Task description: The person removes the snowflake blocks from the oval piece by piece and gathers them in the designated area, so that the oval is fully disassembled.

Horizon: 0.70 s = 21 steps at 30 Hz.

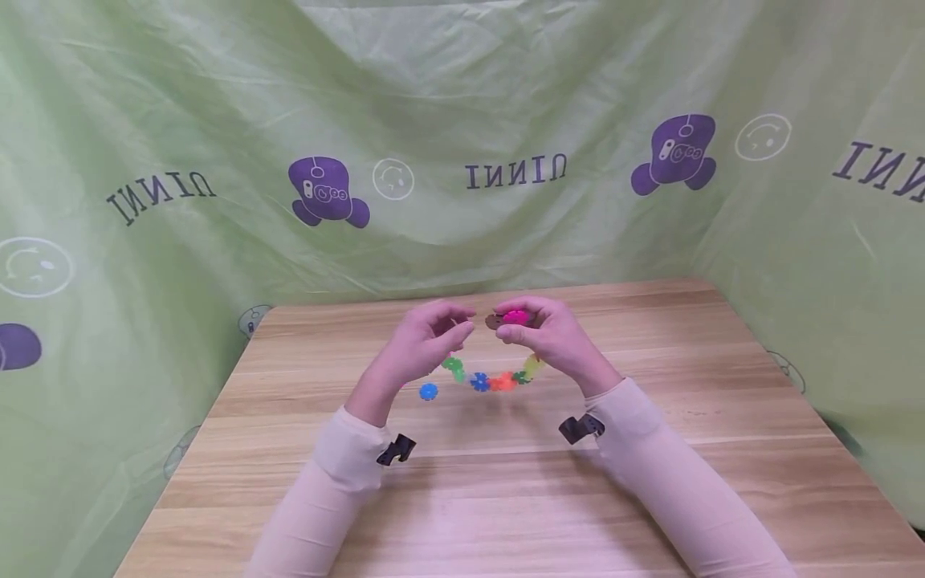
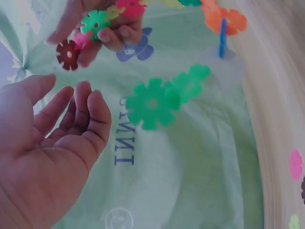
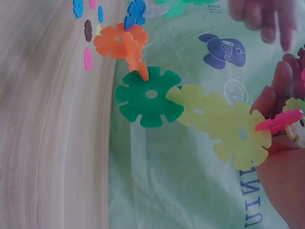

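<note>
A person's two hands meet above a wooden surface (image 1: 506, 482), working a chain of snowflake-shaped plastic discs (image 1: 491, 377) that sags in a shallow arc between them, its long axis running left to right across the person's front. The right hand (image 1: 549, 333) pinches one end of the chain, fingers (image 2: 112, 36) curled round a cluster of pink and green pieces with a dark brown disc (image 2: 67, 54) jutting out toward the other hand. The left hand (image 1: 426, 341) holds nothing: its fingers (image 2: 78, 112) are relaxed and slightly bent, apart from one another, just beside the brown disc with a small gap between. From the right wrist view the chain runs from the grip through a yellow disc (image 3: 238, 136) and a green disc (image 3: 150, 95) to an orange disc (image 3: 119, 43). A loose blue disc (image 1: 429, 391) lies on the surface near the left wrist; a few more loose pieces (image 3: 88, 45) lie on the wood. Green printed cloth (image 1: 462, 120) hangs behind.
</note>
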Motion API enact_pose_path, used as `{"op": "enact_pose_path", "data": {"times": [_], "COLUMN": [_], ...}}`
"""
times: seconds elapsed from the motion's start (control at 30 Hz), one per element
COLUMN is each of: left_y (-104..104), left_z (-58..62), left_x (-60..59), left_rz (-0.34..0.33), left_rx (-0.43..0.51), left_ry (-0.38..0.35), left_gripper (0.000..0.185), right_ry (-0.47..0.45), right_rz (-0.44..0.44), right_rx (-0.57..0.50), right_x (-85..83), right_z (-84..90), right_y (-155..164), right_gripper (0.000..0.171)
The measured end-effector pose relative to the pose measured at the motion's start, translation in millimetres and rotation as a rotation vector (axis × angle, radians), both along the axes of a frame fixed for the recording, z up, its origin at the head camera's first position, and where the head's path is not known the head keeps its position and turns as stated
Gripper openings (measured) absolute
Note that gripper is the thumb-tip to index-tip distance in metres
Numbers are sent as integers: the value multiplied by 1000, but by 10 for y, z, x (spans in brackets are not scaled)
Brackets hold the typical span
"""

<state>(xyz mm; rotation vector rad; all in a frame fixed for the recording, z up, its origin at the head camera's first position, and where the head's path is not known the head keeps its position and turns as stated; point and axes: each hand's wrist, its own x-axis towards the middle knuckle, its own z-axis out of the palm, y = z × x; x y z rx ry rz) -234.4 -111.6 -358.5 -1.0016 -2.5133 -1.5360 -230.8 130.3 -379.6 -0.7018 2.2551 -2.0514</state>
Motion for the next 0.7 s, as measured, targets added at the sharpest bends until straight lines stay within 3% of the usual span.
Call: {"op": "enact_pose_path", "data": {"times": [0.17,0.37,0.57,0.7], "left_y": [101,165,218,221], "left_z": [-17,-81,-128,-140], "left_x": [-20,-59,-93,-96], "left_rz": [-89,-137,-126,-92], "left_rx": [22,66,114,153], "left_ry": [-6,19,118,124], "left_gripper": [25,30,20,17], "right_ry": [10,14,7,5], "right_rz": [-26,-42,-48,-39], "right_rx": [26,42,44,31], "right_x": [10,-5,-25,-30], "right_z": [9,-5,-17,-30], "right_y": [-16,-27,-34,-38], "right_gripper": [39,41,43,44]}}
